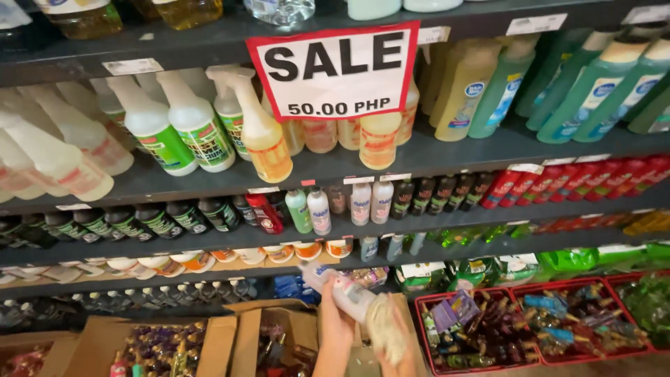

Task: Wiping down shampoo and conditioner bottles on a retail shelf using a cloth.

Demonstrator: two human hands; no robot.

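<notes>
Pale bottle (340, 286) held up below the red-bordered sale sign (335, 68).
Left hand (335, 334) wrapped round bottle's lower body; right hand (399, 345) pressing a cream cloth (386, 328) onto its base (fingers mostly covered, grip unclear). Cardboard boxes (209, 342) lower left of sign, red baskets (488, 328) lower right.

Warm, fairly dim indoor light from above. Shelves (433, 157) shadow the lower rows. Motion blur on the spray bottles (63, 157) at left; edges bow outward; colours oversaturated.

Dark shelves (447, 157) carry rows of spray bottles (188, 122) and soap bottles (488, 84).
</notes>
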